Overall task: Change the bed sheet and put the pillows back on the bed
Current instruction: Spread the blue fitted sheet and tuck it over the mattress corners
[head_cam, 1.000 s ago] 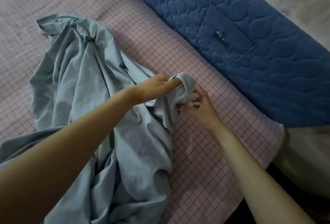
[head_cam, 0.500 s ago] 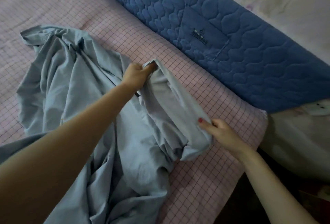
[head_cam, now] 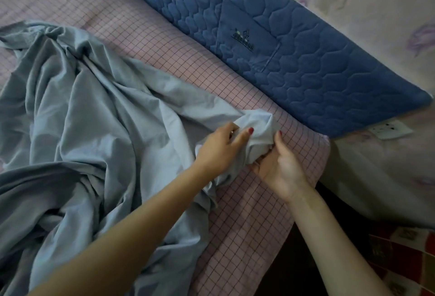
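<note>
A home bedroom: a bed with a pink checked mattress cover [head_cam: 247,201], a quilted blue headboard [head_cam: 294,60] and floral wallpaper [head_cam: 376,13] (purple blooms).

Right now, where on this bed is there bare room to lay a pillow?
Bare pink checked mattress runs between the crumpled blue sheet and the quilted headboard, and in front of the right hand. The left side is crowded with sheet, where both hands grip its corner.

Bare pink checked mattress [head_cam: 254,213] lies open at six o'clock from my hands; the blue quilted headboard [head_cam: 306,60] walls off twelve, the rumpled sheet [head_cam: 82,130] crowds nine.
</note>
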